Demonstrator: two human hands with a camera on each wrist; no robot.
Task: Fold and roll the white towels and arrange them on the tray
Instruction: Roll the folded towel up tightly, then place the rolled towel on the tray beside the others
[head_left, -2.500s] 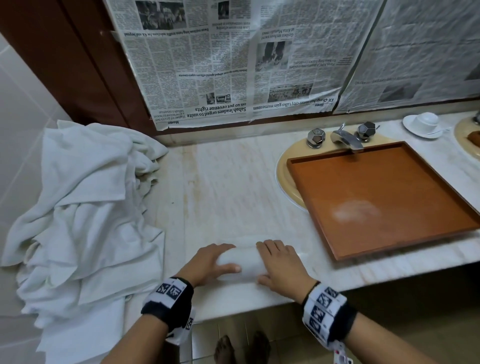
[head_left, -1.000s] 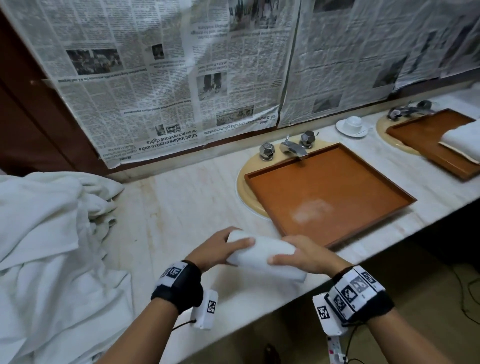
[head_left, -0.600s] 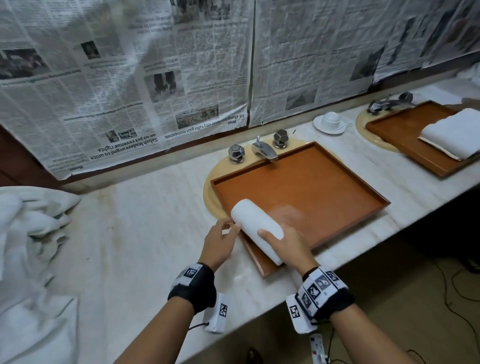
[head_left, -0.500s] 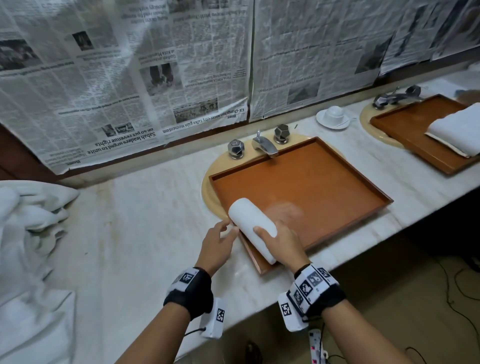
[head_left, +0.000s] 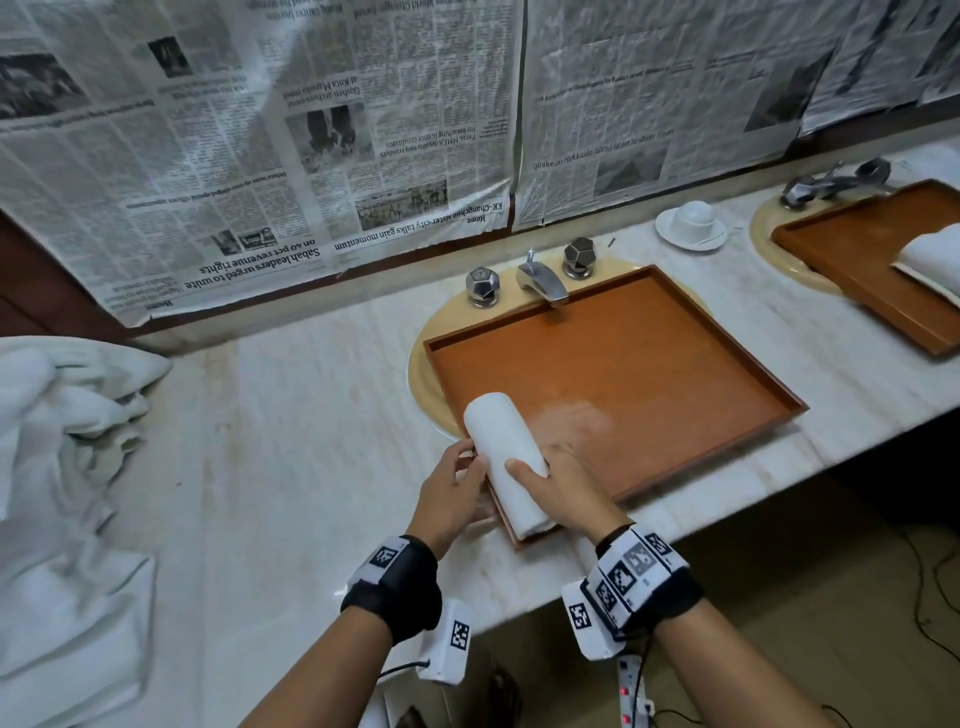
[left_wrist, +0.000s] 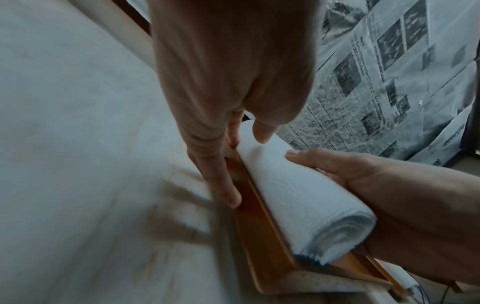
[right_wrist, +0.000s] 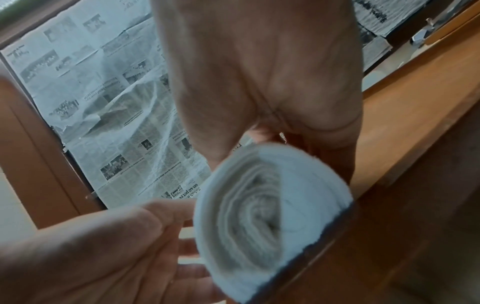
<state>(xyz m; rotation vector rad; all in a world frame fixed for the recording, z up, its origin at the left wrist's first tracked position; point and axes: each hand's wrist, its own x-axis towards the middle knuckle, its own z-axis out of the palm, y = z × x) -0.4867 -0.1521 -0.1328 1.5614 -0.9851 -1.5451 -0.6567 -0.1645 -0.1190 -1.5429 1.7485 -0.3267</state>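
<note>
A rolled white towel (head_left: 501, 452) lies inside the brown tray (head_left: 649, 364), along its left wall, one end at the near corner. My right hand (head_left: 540, 467) grips the roll from the right, thumb across its top. My left hand (head_left: 470, 462) stays open: its straight fingers (left_wrist: 221, 181) run along the outside of the tray wall (left_wrist: 259, 232) and the thumb touches the roll (left_wrist: 293, 195). The right wrist view looks at the roll's spiral end (right_wrist: 259, 216) resting on the tray rim. The rest of the tray is bare wood.
A heap of loose white towels (head_left: 62, 493) covers the counter's left end. Behind the tray are the tap (head_left: 540, 278) and its two knobs. Further right stand a cup on a saucer (head_left: 691, 223) and a second tray (head_left: 857, 275) holding a folded towel (head_left: 935, 260). Newspaper covers the wall.
Both hands have lifted the rolled towel off the counter, carried it right and set it down along the tray's left wall. In the last half second it has hardly moved.
</note>
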